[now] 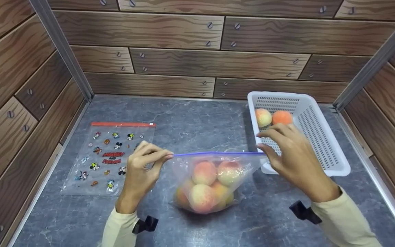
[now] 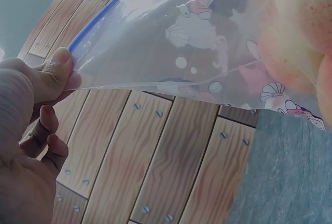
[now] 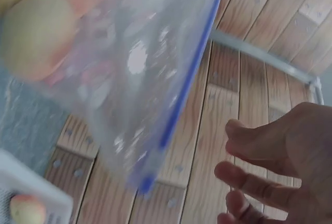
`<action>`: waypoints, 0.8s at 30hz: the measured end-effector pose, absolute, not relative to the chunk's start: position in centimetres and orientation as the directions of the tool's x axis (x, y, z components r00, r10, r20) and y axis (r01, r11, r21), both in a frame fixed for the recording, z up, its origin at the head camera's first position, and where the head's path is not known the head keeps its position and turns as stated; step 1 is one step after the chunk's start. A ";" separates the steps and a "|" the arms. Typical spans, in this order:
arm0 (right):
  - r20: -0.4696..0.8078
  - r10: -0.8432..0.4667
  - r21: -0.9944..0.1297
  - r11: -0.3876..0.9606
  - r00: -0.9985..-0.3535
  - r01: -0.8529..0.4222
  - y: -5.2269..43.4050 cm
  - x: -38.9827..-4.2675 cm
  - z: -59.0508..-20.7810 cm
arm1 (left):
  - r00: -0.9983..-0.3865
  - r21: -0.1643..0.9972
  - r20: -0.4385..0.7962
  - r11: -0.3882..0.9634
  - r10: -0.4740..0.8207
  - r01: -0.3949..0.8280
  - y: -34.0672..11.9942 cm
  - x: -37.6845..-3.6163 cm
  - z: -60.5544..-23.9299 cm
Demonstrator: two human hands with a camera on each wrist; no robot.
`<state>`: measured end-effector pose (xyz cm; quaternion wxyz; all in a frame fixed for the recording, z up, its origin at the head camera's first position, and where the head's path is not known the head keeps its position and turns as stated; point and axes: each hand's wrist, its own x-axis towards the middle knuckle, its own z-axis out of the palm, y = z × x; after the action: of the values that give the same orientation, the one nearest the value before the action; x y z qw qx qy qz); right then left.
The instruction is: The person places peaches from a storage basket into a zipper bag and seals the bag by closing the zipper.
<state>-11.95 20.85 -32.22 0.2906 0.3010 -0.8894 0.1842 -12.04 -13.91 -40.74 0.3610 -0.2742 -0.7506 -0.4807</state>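
A clear zip bag (image 1: 183, 168) with a blue zip strip along its top holds several peaches (image 1: 202, 198). Its printed side shows shells and cartoon figures in the left wrist view. My left hand (image 1: 144, 168) pinches the bag's left top corner between thumb and forefinger. At the opposite end of the strip, my right hand (image 1: 291, 157) has its fingers spread and loosely bent. A gap lies between that hand and the bag's corner with the slider (image 3: 150, 169) in the right wrist view.
A white perforated basket (image 1: 331, 147) stands at the right with a pale peach (image 1: 263, 117) and an orange peach (image 1: 282, 117) visible. Flat on the grey table at left lies another zip bag (image 1: 108, 171), with a red strip. Wood-patterned walls (image 1: 177, 31) surround the table.
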 end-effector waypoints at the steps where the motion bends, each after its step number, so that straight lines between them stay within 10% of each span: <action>1: 0.646 -0.446 -0.140 0.730 -0.620 -0.669 20.4 -12.2 -32.0 | -0.588 0.523 0.806 0.387 0.063 0.759 -13.9 -12.1 -40.8; 7: 0.652 -0.531 -0.106 0.644 -0.542 -0.758 17.2 -13.3 -31.1 | -0.580 0.524 0.813 0.381 0.042 0.762 -13.8 -12.3 -41.0; 24: 0.415 -0.676 -0.085 0.637 -0.609 -0.766 14.0 -14.0 -33.2 | -0.559 0.510 0.829 0.396 0.010 0.764 -13.8 -12.5 -41.5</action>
<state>-14.02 13.97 -33.19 0.1749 0.4062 -0.8877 0.1282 -12.48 -13.84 -41.52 0.3900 -0.2620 -0.7388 -0.4832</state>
